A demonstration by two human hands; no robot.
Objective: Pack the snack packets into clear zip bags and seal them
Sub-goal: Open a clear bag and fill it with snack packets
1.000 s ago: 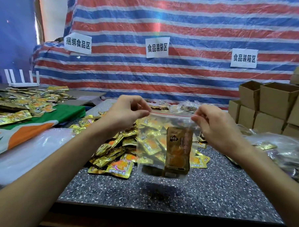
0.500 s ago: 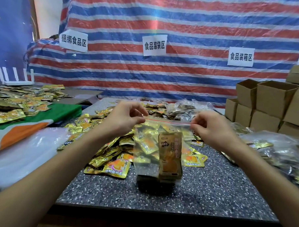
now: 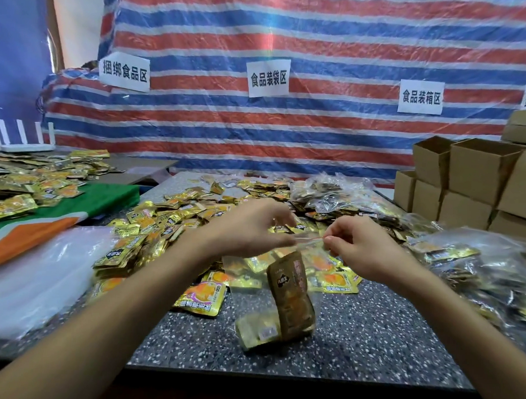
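The near edge of the dark speckled desk ran across the bottom of the view, and two bare forearms reached over it from the lower corners. Between the hands hung the clear zip bag, low over the bare front of the desk. Whether its bottom touched the surface could not be told. Inside it a brown snack packet stood tilted, with a gold packet lying at the bottom beside it.

The right grip pinched the right end of the bag's red-lined zip strip between thumb and forefinger. The left grip was blurred, with its fingers curled over the strip's left end and seemingly pinching it.

Just behind the bag, a heap of loose gold snack packets spread across the desk. One orange-printed packet lay nearest the front. To the left lay a stack of clear plastic sheets or bags and a green and orange cloth. More packets were scattered beyond it. To the right sat filled clear bags.

Farther back, brown cardboard boxes were stacked on the right, and a white router with upright antennas stood on the left. A red, white and blue striped tarp closed off the rear, with white paper signs fixed to it.
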